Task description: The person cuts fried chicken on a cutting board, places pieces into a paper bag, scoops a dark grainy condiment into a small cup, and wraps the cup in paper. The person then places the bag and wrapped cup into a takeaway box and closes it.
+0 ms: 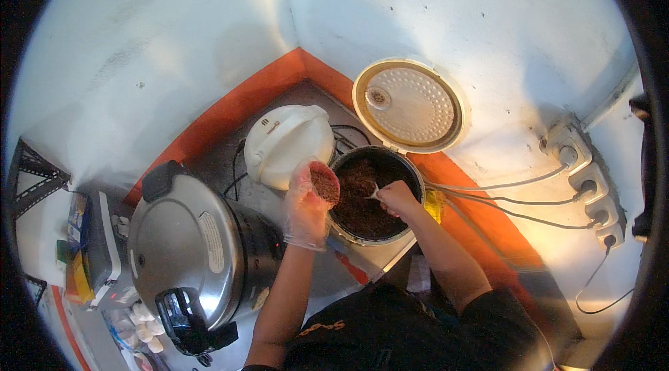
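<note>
In front of me an open rice cooker holds a dark brown, grainy food, possibly brown rice. Its hinged lid stands raised behind the pot. My left hand, in a clear plastic glove, grips a small reddish bowl beside the pot's left rim. Brown food of the same look fills the bowl, tilted toward the pot. My right hand appears bare and is closed around a white spoon or scoop. The spoon's far end reaches into the pot, partly lost in the food.
A shut white rice cooker stands in the corner behind my left hand. At left sits a large steel cooker with black latches. Power cords run rightward to wall sockets. Farther left are boxes and small white items.
</note>
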A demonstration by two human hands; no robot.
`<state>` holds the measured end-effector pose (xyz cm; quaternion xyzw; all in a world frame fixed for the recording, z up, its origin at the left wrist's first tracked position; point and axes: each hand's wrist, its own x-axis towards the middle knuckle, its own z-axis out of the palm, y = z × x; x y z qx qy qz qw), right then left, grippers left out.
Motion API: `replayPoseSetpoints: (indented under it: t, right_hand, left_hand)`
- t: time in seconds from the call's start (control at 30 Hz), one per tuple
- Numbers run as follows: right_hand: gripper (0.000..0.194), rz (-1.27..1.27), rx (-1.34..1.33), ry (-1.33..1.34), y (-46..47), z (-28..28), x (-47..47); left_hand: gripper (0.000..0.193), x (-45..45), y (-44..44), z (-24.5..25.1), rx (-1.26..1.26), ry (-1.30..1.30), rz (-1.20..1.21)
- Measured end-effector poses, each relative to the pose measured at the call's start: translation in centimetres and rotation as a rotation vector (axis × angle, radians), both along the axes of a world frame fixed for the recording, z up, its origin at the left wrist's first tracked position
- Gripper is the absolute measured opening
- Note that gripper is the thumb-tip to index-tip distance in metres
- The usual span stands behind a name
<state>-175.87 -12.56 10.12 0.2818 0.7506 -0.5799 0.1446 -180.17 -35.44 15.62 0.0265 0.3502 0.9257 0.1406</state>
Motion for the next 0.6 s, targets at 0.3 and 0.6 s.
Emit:
replayPoseSetpoints:
  t: [0.3, 0.6]
  right_hand:
    - [0.028, -0.092, 0.025, 0.076, -0.3, 3.1, 4.1]
    - [0.034, 0.089, 0.365, 0.446, -4.5, 2.7, 9.9]
  left_hand:
    - [0.048, 1.0, 5.7, 0.0, -0.618, -0.144, 0.062]
    - [0.036, 2.4, 9.7, -3.6, -0.222, -0.287, -0.027]
